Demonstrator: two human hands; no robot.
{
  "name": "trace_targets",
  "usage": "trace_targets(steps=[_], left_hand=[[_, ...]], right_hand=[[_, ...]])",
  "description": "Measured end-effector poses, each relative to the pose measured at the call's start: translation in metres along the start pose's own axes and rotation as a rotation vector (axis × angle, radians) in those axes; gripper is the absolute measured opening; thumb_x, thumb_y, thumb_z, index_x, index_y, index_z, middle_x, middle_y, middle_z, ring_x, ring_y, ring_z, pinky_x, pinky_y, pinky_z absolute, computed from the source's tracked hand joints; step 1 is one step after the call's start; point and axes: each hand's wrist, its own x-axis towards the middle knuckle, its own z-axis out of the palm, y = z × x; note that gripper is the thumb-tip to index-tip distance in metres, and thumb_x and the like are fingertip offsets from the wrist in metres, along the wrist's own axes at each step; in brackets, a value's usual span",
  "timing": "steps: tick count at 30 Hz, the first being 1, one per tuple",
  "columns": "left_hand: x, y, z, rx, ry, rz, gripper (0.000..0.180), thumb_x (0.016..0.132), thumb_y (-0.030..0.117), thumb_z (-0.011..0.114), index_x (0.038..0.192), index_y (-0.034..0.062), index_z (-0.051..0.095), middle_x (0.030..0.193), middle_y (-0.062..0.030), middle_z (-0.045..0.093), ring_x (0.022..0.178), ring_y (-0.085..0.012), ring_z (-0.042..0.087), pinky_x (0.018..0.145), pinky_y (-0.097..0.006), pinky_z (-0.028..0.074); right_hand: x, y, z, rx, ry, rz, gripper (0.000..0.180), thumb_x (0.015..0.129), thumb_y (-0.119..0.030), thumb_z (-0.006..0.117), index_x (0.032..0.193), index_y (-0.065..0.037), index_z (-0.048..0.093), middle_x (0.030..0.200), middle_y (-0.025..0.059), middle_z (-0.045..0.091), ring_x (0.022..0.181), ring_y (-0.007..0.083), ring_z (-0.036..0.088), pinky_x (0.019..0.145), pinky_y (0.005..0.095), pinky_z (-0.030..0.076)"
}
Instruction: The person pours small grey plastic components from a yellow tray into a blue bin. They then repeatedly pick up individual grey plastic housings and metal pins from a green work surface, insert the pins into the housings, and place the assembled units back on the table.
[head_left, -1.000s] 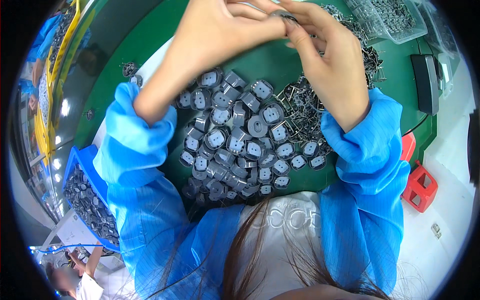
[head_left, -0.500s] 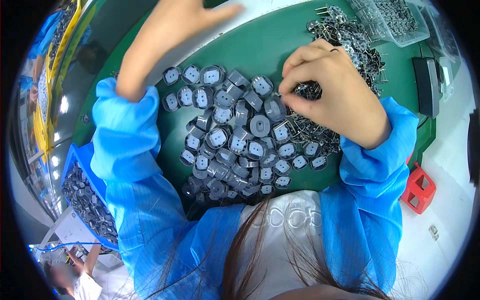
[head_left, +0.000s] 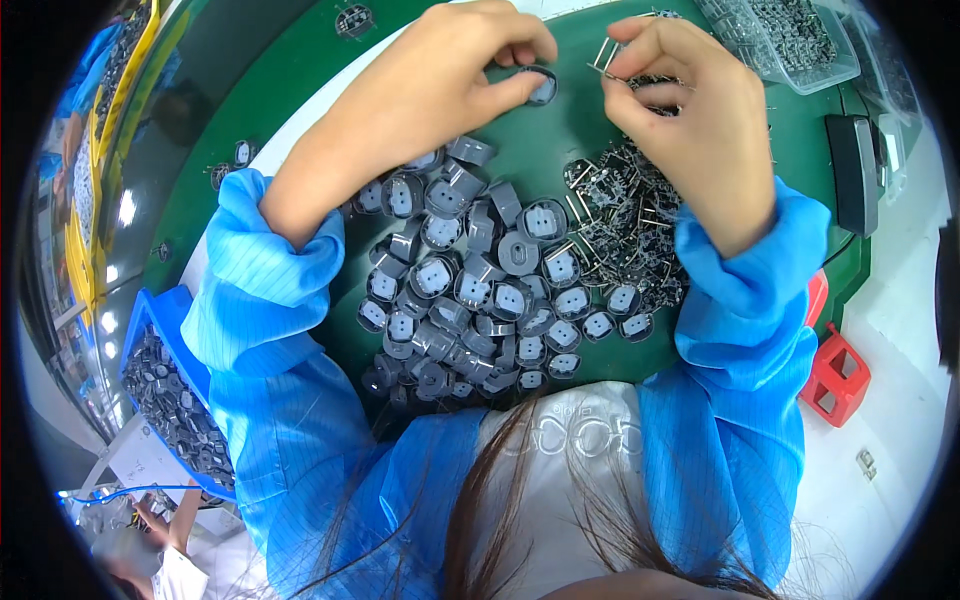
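My left hand (head_left: 455, 80) is closed, thumb and fingers gripping a small rounded grey plastic housing (head_left: 543, 88) at the far middle of the green mat. Across a short gap, my right hand (head_left: 690, 100) pinches a small part with long metal pins (head_left: 603, 58); its body is mostly hidden by the fingers. Below the left hand spreads a heap of grey plastic housings (head_left: 470, 290), many showing a pale inside with two dark holes. Under and beside the right hand lies a tangled pile of pinned circuit boards (head_left: 635, 215).
Clear plastic bins (head_left: 790, 45) of small parts stand at the far right, near a black box-shaped device (head_left: 850, 175). A blue crate (head_left: 165, 400) of grey housings sits at the left. Several parts (head_left: 355, 20) lie on a dark green belt (head_left: 290, 65). A red plastic object (head_left: 838, 378) is at the right.
My left hand has come right from over the belt side and now holds a grey housing. The right hand has moved farther away, with a pinned part showing at its fingertips.
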Motion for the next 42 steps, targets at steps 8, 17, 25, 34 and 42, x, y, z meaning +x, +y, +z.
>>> trace_targets(steps=[8, 17, 25, 34, 42], left_hand=[[-0.002, 0.011, -0.012, 0.101, 0.029, 0.098, 0.033, 0.077, 0.008, 0.082, 0.105, -0.0041, 0.068, 0.103, -0.0177, 0.067, 0.090, -0.0306, 0.066, 0.076, -0.038, 0.055], [0.007, 0.028, -0.013, -0.458, -0.032, -0.391, 0.026, 0.078, -0.005, 0.078, 0.101, -0.0067, 0.065, 0.093, -0.0120, 0.071, 0.085, -0.0128, 0.069, 0.077, -0.026, 0.059], [0.008, 0.041, -0.017, -0.661, 0.004, -0.463, 0.029, 0.079, -0.005, 0.080, 0.104, -0.0066, 0.067, 0.090, -0.0089, 0.073, 0.079, -0.0072, 0.068, 0.073, -0.020, 0.057], [0.001, 0.026, -0.012, -0.727, -0.004, -0.378, 0.023, 0.079, -0.005, 0.080, 0.098, -0.0078, 0.069, 0.078, -0.0034, 0.071, 0.071, -0.0023, 0.064, 0.065, -0.016, 0.051], [0.000, 0.029, -0.019, -0.869, -0.033, -0.383, 0.022, 0.080, -0.006, 0.079, 0.098, -0.0081, 0.068, 0.069, 0.0018, 0.066, 0.065, 0.0014, 0.056, 0.059, -0.014, 0.043]], right_hand=[[0.006, 0.019, 0.012, -0.252, -0.006, -0.377, 0.022, 0.081, -0.007, 0.081, 0.100, 0.000, 0.073, 0.098, 0.0131, 0.075, 0.083, 0.0270, 0.074, 0.076, 0.0339, 0.059], [0.006, -0.015, -0.001, 0.399, 0.032, 0.101, 0.022, 0.085, 0.000, 0.080, 0.106, 0.003, 0.074, 0.092, 0.0107, 0.077, 0.082, 0.0177, 0.074, 0.073, 0.0270, 0.059], [0.006, -0.018, 0.012, 0.315, 0.212, -0.109, 0.015, 0.081, 0.003, 0.082, 0.096, 0.003, 0.078, 0.090, 0.0116, 0.078, 0.079, 0.0162, 0.075, 0.072, 0.0266, 0.060], [0.009, -0.008, 0.010, 0.163, 0.272, -0.336, 0.013, 0.079, 0.003, 0.082, 0.092, 0.001, 0.080, 0.085, 0.0122, 0.077, 0.073, 0.0188, 0.074, 0.065, 0.0269, 0.058], [0.003, -0.024, 0.011, 0.232, 0.220, -0.072, 0.013, 0.082, 0.003, 0.081, 0.095, 0.001, 0.080, 0.088, 0.0124, 0.078, 0.074, 0.0162, 0.074, 0.066, 0.0254, 0.058]])
